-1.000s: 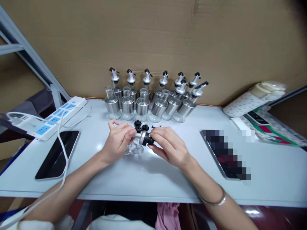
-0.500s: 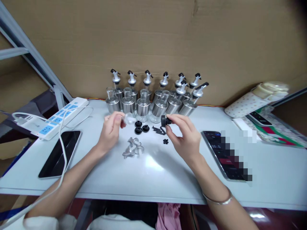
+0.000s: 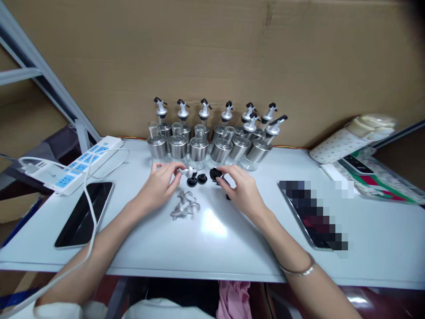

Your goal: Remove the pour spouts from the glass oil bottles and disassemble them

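Fingers narrowed, my left hand (image 3: 158, 185) holds a flared silvery metal spout (image 3: 188, 172), my right hand (image 3: 245, 191) a round black plastic stopper (image 3: 214, 173); slackness could drop either behind the curved silvery metal pieces (image 3: 182, 209).

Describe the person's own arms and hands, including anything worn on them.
Both the left hand and right hand are ungloved, and the forearms are bare. A thin, silver-coloured bangle circles the right forearm near the wrist. On the left arm, a whitish sleeve shows at the picture's bottom edge; no right sleeve is in view.
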Tool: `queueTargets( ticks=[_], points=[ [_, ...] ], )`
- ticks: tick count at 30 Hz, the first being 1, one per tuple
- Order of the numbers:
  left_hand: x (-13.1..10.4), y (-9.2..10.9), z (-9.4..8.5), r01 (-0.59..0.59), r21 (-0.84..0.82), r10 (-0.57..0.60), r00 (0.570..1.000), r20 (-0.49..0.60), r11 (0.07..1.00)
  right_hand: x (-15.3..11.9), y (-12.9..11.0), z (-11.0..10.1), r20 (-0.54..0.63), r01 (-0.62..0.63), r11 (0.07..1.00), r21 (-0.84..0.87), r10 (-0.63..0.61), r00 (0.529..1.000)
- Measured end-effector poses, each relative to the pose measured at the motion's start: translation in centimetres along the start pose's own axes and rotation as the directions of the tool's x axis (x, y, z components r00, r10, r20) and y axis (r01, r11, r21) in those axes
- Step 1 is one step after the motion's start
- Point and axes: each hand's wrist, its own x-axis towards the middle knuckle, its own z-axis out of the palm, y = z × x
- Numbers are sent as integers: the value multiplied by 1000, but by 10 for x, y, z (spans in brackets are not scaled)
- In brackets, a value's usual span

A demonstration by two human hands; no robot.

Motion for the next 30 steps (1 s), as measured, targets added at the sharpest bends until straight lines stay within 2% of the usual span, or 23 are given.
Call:
queueTargets(
  ticks=[2, 4, 7, 10, 15, 20, 26, 30],
  points=[
    [0, 1, 1, -4, -77, 6, 1000, 15, 997, 0, 0, 0, 0, -11, 1000, -1, 11, 1000],
    [-2, 4, 7, -36, -143, 49, 995, 87, 989, 0, 0, 1, -6, -20, 1000, 1, 20, 1000],
    [-6, 12, 19, -136, -149, 168, 960, 225, 979, 0, 0, 0, -19, -15, 1000, 3, 15, 1000],
    [-9, 16, 27, -197, -125, 226, 929, 294, 972, 1, 0, 0, -17, -4, 1000, -2, 4, 1000],
    [-13, 16, 33, -281, -134, 308, 913, 268, 950, 1, 0, 1, -4, -16, 1000, 14, 16, 1000],
    [-16, 18, 41, -379, -140, 404, 861, 309, 915, 0, 1, 2, 19, -26, 999, 27, 26, 999],
    [-18, 20, 51, -466, -61, 466, 850, 246, 882, 0, 2, 7, 45, -27, 999, 41, 25, 999],
    [-16, 20, 56, -494, -28, 487, 844, 224, 869, 8, -8, 15, 36, 22, 999, 30, -23, 999]
  ],
)
